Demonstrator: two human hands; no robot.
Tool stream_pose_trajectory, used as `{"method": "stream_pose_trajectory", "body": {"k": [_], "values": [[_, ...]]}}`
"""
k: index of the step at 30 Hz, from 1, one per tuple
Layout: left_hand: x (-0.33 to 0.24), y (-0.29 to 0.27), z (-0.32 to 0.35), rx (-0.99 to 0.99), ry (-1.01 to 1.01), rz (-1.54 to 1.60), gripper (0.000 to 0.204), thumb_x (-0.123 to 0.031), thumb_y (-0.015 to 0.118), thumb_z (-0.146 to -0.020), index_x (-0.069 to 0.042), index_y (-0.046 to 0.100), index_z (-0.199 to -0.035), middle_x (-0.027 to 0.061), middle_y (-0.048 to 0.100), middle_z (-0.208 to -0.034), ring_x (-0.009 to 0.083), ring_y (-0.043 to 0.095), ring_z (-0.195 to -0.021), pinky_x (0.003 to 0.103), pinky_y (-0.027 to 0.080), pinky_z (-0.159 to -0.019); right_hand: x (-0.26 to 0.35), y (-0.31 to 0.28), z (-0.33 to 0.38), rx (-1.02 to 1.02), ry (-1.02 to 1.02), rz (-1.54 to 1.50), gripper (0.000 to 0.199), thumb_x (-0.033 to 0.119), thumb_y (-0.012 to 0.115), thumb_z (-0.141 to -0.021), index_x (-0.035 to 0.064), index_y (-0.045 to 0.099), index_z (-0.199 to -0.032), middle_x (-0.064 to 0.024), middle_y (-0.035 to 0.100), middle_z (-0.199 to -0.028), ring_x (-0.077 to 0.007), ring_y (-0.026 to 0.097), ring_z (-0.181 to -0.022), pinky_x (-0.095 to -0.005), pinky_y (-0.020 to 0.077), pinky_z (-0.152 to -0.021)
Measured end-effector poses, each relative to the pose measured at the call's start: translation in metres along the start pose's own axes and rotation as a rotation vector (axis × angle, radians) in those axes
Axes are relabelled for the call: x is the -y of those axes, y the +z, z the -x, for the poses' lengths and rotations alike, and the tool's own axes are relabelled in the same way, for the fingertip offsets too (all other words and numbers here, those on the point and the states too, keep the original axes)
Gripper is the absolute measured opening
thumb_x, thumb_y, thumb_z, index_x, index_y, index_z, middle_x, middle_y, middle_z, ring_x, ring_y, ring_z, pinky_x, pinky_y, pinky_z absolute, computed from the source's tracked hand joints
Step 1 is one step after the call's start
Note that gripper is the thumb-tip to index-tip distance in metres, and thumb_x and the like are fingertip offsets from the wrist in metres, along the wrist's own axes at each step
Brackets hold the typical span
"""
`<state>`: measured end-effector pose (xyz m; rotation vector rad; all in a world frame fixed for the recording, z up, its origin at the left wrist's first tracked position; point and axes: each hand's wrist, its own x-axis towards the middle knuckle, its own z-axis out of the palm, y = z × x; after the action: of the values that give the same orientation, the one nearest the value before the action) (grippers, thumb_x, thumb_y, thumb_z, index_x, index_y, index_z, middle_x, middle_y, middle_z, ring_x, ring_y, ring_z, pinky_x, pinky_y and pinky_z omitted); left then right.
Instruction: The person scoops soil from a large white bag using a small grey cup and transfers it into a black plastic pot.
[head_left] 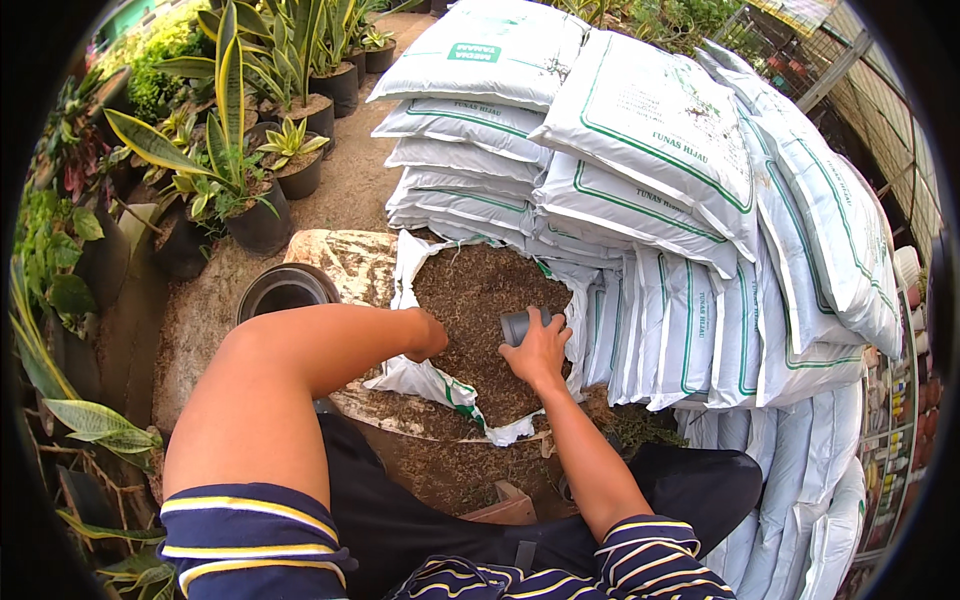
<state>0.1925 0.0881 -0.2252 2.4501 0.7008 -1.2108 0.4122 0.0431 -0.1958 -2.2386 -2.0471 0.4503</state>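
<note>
An open white sack (410,378) of dark, crumbly soil (470,285) lies in front of me with its rim folded down. My right hand (541,352) grips a small dark grey plastic pot (516,327) that lies tilted on the soil at the right side. Its mouth is not clearly visible. At the sack's left side, my left hand (428,334) is curled closed over the rim and the soil's edge. Its fingertips are hidden, so what it holds, if anything, does not show.
Stacked white sacks (640,140) with green lines rise behind and to the right. A black round pot (288,290) stands left of the open sack. Potted snake plants (235,150) line the left side. A reddish-brown block (500,506) lies between my legs.
</note>
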Motion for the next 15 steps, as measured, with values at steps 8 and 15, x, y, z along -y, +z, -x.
{"method": "stream_pose_trajectory", "body": {"k": [8, 15], "values": [[-0.015, 0.022, 0.015, -0.093, -0.025, 0.12, 0.045, -0.005, 0.066, -0.083, -0.007, 0.068, -0.128, 0.0199, 0.072, -0.122, 0.0384, 0.07, -0.115, 0.05, 0.059, -0.088, 0.022, -0.074, 0.008, -0.188, -0.262, 0.073, 0.101, 0.029, 0.093, -0.067, 0.0147, 0.046, -0.155, -0.0238, 0.046, -0.136, -0.0438, 0.047, -0.121, -0.0494, 0.0481, -0.102], [-0.017, 0.03, 0.042, -0.087, -0.059, 0.175, 0.066, -0.004, 0.063, -0.086, -0.011, 0.052, -0.151, 0.0206, 0.071, -0.125, 0.0391, 0.068, -0.119, 0.05, 0.057, -0.094, 0.03, 0.024, 0.06, -0.109, -0.578, 0.254, 0.097, 0.025, 0.093, -0.068, 0.0254, 0.048, -0.155, -0.0242, 0.046, -0.135, -0.0406, 0.049, -0.115, -0.0485, 0.0509, -0.094]]}}
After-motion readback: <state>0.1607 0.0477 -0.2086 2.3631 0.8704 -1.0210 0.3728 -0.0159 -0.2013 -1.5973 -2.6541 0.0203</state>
